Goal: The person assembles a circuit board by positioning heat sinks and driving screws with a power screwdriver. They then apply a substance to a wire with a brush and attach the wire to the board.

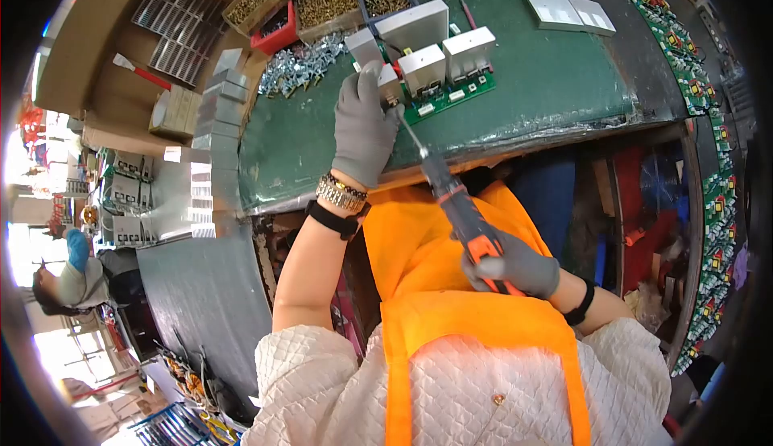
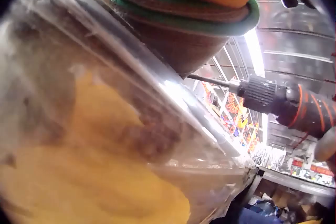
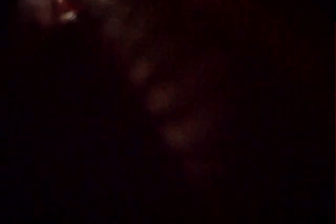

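A green circuit board (image 1: pixel 449 105) with several silver heat sinks (image 1: pixel 423 68) lies on the green work surface. My gloved left hand (image 1: pixel 365 128) grips its left end, with the fingers at the heat sink there. In my gloved right hand (image 1: pixel 515 267) is a black and orange electric screwdriver (image 1: pixel 453 196), held below the table edge and tilted up to the left. Its thin bit (image 1: pixel 411 134) reaches the board's near left corner, close by the left thumb. The left wrist view shows the screwdriver's chuck (image 2: pixel 257 94) and the glove cuff (image 2: pixel 178 22). The right wrist view is almost black.
Loose screws (image 1: pixel 302 64) are heaped left of the board. Behind them stand bins of brass screws (image 1: pixel 326 2) and a red bin (image 1: pixel 274 30). More metal blocks (image 1: pixel 568 13) lie at the back right. Finished-looking boards (image 1: pixel 719 204) line the right side. A cardboard box (image 1: pixel 121 116) stands left.
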`<state>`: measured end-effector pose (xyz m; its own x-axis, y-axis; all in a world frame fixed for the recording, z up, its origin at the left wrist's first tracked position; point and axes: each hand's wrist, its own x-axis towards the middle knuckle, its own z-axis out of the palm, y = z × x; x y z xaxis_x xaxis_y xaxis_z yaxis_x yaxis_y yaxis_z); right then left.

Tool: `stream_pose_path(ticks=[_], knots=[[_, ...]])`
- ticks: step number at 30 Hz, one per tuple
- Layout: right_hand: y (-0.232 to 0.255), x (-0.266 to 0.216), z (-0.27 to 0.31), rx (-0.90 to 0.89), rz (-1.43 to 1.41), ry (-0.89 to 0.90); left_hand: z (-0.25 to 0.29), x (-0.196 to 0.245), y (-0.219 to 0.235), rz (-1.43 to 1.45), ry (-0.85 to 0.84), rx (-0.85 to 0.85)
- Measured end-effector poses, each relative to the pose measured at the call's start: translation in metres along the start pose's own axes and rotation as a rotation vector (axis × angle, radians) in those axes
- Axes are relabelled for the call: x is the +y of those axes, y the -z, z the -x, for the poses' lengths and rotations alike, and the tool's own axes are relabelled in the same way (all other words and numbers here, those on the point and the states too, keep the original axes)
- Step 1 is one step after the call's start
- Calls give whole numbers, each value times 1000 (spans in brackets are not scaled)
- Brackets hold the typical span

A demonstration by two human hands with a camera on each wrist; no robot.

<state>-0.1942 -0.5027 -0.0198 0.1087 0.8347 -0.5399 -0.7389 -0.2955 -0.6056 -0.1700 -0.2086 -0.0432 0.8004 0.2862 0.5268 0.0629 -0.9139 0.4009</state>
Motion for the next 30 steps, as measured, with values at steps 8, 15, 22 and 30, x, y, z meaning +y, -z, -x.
stream_pose_path(ticks=[8,15,22,30], knots=[[40,-19,50,138,288,138,-62,-18,63,266,-31,-271],[47,-26,38,148,62,274,-210,-53,-9,-182,-187,-588],[61,-14,37,148,-1,306,-233,-70,-82,-529,-358,-651],[57,-18,27,169,-21,385,-229,-60,-65,-507,-345,-557]])
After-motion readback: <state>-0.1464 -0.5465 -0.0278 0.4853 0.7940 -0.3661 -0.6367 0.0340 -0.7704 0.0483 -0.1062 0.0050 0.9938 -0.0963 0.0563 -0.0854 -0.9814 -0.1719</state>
